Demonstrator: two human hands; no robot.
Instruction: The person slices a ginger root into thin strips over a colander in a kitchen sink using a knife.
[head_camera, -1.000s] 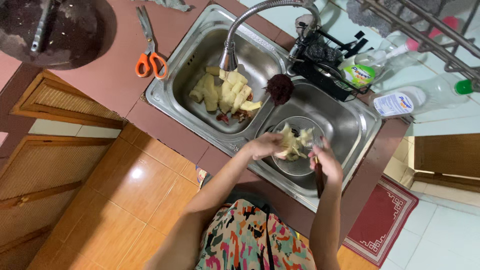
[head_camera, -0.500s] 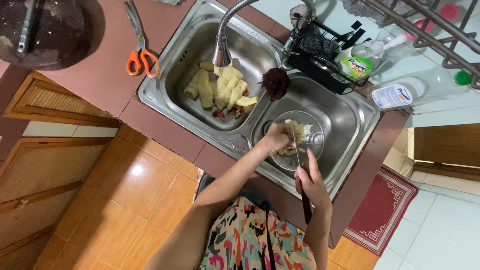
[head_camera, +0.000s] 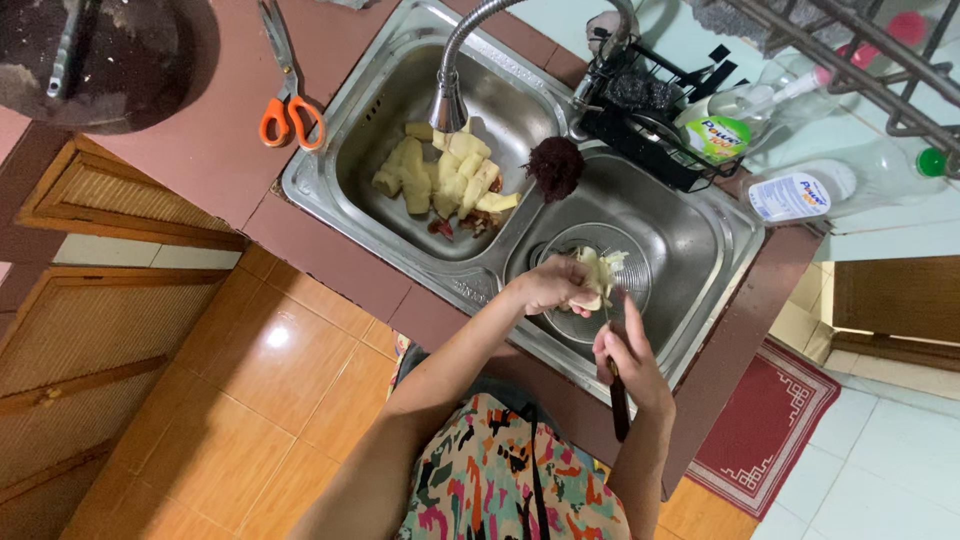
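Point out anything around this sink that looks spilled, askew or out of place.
Pale peeled pieces and reddish scraps lie loose on the floor of the left basin, not in a bowl. A clear bottle lies on its side on the counter beside the right basin. Otherwise nothing stands out.
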